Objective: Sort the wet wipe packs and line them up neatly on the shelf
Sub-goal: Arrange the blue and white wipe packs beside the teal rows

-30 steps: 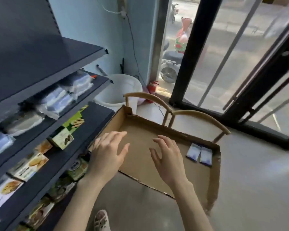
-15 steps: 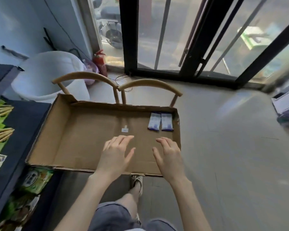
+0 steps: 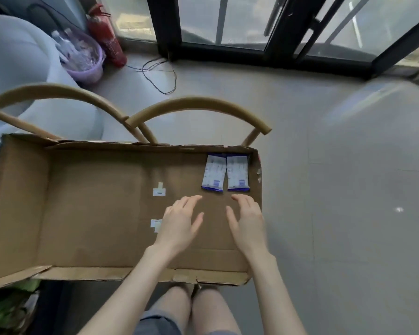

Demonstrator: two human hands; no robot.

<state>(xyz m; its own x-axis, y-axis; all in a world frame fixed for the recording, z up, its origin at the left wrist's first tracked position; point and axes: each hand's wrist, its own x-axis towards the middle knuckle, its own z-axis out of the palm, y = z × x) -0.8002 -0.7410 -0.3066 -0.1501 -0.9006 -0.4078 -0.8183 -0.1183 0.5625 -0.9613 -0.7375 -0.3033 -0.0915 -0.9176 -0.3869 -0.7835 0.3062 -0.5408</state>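
Two white wet wipe packs with blue ends lie side by side in the far right corner of a shallow cardboard box (image 3: 82,213): the left pack (image 3: 213,172) and the right pack (image 3: 238,173). My left hand (image 3: 179,221) hovers over the box floor, fingers spread and relaxed, its fingertips just short of the left pack. My right hand (image 3: 248,221) is beside it with loose fingers, just below the right pack. Neither hand holds anything. The shelf is out of view.
The box rests on two wooden chairs with curved backs (image 3: 196,107). A white bucket (image 3: 17,68), a purple basket (image 3: 85,61), a red fire extinguisher (image 3: 105,35) and a loose cable (image 3: 160,76) lie beyond. Glass doors run along the back. Green goods (image 3: 7,308) sit at lower left.
My view has swung right, away from the shelf, and down onto the box. Both hands have moved forward toward the two packs in the far right corner.
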